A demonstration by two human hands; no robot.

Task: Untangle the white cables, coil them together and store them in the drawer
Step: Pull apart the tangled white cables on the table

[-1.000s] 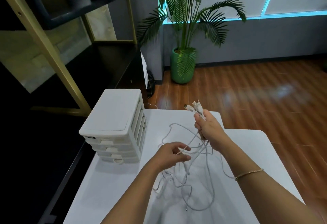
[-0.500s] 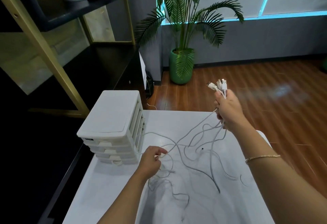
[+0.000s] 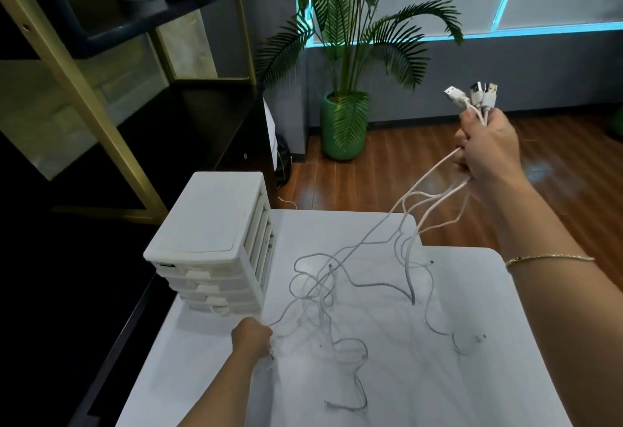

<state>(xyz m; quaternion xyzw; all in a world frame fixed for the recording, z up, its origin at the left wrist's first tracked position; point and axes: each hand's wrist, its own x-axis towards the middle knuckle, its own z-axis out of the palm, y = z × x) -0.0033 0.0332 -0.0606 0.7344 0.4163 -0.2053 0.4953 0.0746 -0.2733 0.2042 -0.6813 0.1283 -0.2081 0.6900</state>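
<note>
A smooth white table (image 3: 472,376) is carrying everything. At its ten o'clock corner a white plastic drawer unit (image 3: 215,248) is standing, its drawers closed, contents hidden. Thin white cables (image 3: 364,271) are running slackly from seven o'clock toward two o'clock. The right hand (image 3: 488,150) is gripping their plug ends, raised, plugs pointing up. The left hand (image 3: 253,337) is clenching around strands at seven o'clock.

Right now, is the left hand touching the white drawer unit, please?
Apart. The head view shows the left hand gripping a white cable just below the drawer unit, with a strip of table visible between them.
</note>
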